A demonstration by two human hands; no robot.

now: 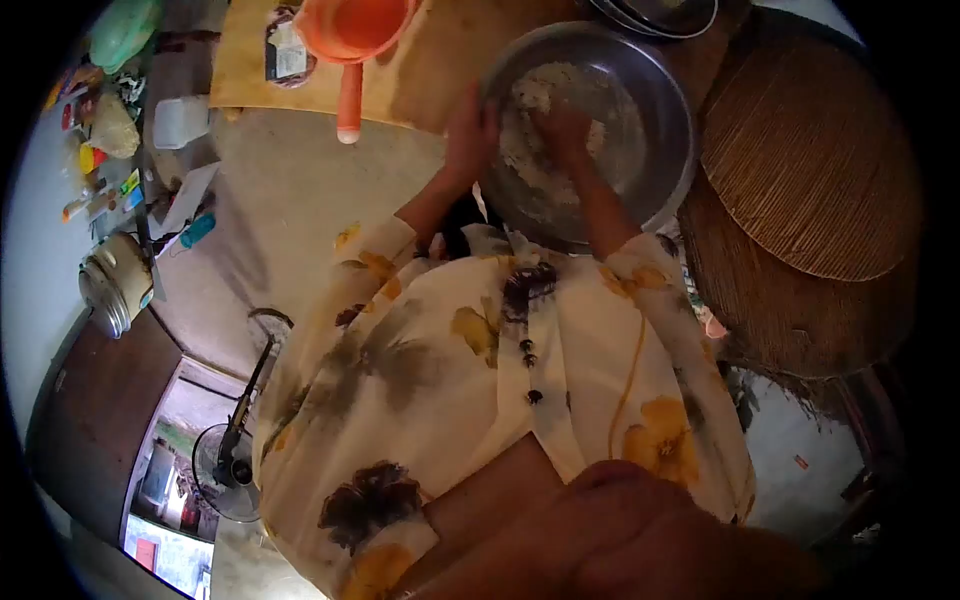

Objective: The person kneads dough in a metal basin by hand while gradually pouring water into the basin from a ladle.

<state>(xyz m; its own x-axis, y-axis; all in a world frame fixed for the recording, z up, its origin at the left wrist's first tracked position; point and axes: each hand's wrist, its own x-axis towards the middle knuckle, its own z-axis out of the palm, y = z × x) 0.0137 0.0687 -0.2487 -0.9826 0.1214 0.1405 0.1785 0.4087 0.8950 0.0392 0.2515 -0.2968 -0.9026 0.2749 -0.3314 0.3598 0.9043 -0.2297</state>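
Note:
A wide metal basin (655, 190) holds a pale, crumbly, flour-like mixture (545, 90), spread over its bottom and lower wall. My left hand (470, 137) is at the basin's left side, closed on the rim. Inside the basin, my right hand (563, 132) reaches down into the mixture. Its fingers are dim and partly sunk in the pale stuff, so their closing cannot be made out.
An orange plastic dipper (349, 100) lies on the wooden table (420, 90), beside a small dark packet (288, 52). Metal bowls (665, 15) stand behind the basin. Round woven lids (815, 165) are at the right. A standing fan (228, 470) is at lower left.

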